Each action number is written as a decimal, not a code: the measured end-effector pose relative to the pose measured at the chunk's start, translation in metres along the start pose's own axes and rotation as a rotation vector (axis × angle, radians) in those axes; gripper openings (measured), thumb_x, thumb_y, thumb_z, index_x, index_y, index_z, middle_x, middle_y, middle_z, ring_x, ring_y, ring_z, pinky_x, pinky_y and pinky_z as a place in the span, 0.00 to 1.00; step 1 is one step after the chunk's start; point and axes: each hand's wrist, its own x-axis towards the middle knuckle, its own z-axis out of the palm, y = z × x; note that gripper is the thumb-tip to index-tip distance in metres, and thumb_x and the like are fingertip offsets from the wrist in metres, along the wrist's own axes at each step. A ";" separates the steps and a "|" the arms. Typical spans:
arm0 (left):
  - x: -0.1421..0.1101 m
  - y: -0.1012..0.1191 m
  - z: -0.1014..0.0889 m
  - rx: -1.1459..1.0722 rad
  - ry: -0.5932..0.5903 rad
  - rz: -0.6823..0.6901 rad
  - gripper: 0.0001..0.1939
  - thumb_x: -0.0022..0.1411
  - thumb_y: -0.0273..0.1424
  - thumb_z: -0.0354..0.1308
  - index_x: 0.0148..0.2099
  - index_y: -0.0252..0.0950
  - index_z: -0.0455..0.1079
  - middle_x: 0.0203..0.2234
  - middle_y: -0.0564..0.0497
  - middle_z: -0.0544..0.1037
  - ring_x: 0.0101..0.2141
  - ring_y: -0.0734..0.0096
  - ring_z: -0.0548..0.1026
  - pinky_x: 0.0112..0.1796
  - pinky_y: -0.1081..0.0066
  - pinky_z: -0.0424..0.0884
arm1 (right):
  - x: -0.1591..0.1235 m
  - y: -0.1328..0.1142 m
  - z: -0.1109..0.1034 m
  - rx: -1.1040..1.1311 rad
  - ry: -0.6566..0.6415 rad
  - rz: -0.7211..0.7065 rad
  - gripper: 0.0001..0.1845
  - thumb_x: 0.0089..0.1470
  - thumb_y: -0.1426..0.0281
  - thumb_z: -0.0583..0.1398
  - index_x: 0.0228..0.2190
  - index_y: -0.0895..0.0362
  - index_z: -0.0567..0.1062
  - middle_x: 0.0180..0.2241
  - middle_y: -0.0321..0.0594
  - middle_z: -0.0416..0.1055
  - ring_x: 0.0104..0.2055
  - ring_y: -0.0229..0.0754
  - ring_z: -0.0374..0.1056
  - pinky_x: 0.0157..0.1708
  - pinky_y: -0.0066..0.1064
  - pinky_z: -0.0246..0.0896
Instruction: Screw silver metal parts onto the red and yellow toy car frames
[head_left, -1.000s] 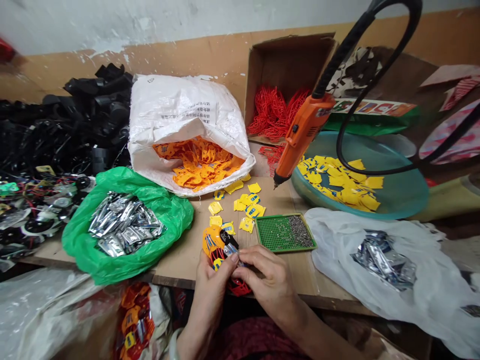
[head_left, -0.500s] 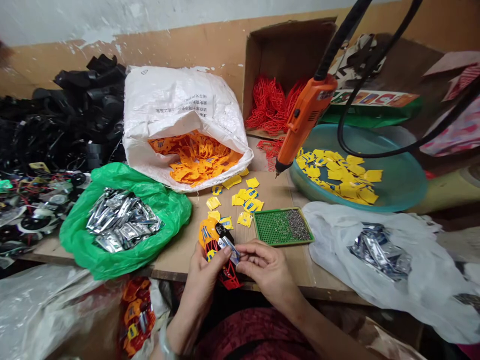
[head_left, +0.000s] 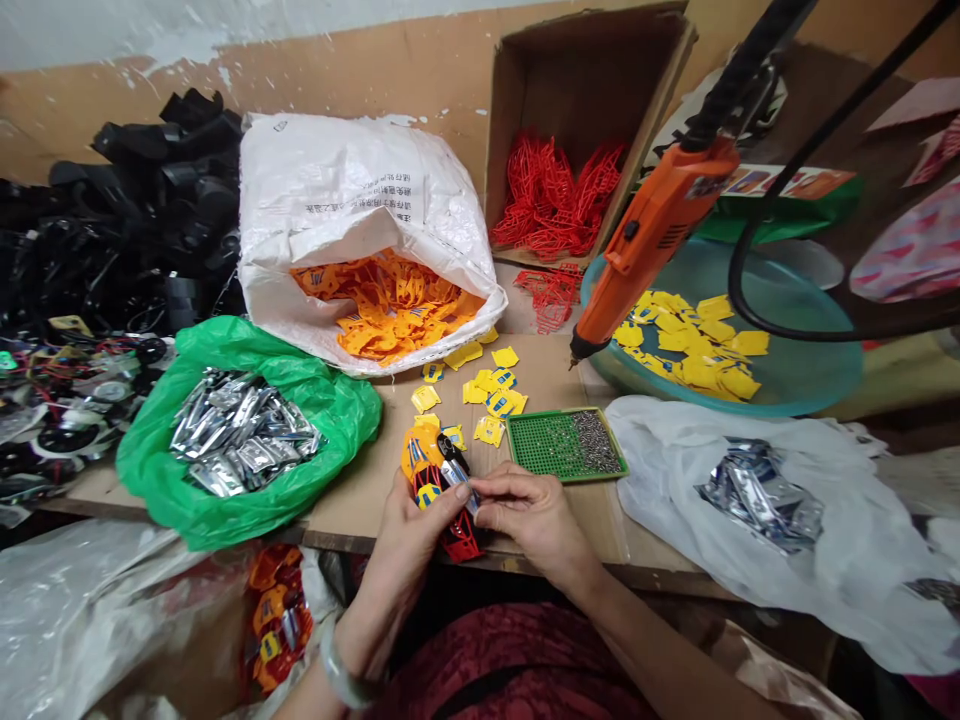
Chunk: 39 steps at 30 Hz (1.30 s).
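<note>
My left hand (head_left: pixel 407 545) is closed around a toy car (head_left: pixel 421 452) with an orange shell, a red frame and black parts, held over the table's front edge. My right hand (head_left: pixel 538 517) pinches a shiny silver piece (head_left: pixel 456 478) against the car's right side, where my left thumb also presses. The fingers partly cover that piece. Just beyond the car lie several yellow printed pieces (head_left: pixel 501 402) on the cardboard. To the right of them sits a green tray (head_left: pixel 541 447) with small metal screws (head_left: pixel 600 443) in its right part.
An orange electric screwdriver (head_left: pixel 641 245) hangs at upper right before a teal basin (head_left: pixel 817 375) of yellow pieces. Around me are a white sack (head_left: pixel 352 170) of orange parts, green (head_left: pixel 352 400) and white bags (head_left: pixel 652 470) of silver pieces, and a carton (head_left: pixel 592 60) of red frames.
The silver piece now lies closer along the car's side. Both hands keep their hold, and the view has shifted slightly.
</note>
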 end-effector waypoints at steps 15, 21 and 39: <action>0.006 0.010 0.006 0.032 0.022 -0.009 0.33 0.45 0.36 0.76 0.51 0.33 0.68 0.33 0.50 0.80 0.29 0.69 0.77 0.32 0.70 0.75 | -0.002 -0.006 0.009 0.054 -0.005 -0.035 0.11 0.44 0.73 0.71 0.33 0.50 0.88 0.32 0.38 0.73 0.35 0.39 0.73 0.34 0.28 0.74; 0.002 0.001 0.004 0.061 0.012 0.016 0.28 0.50 0.36 0.74 0.50 0.36 0.67 0.33 0.51 0.80 0.30 0.68 0.77 0.32 0.71 0.74 | -0.011 -0.002 0.009 -0.151 0.017 -0.134 0.14 0.48 0.74 0.68 0.39 0.51 0.87 0.30 0.36 0.69 0.30 0.37 0.68 0.28 0.27 0.68; 0.000 0.010 0.010 0.081 -0.028 0.023 0.30 0.44 0.35 0.77 0.46 0.36 0.66 0.32 0.50 0.80 0.31 0.66 0.77 0.33 0.68 0.75 | -0.008 -0.014 0.014 -0.223 0.054 -0.168 0.07 0.47 0.74 0.70 0.31 0.51 0.87 0.25 0.35 0.69 0.28 0.38 0.65 0.26 0.29 0.61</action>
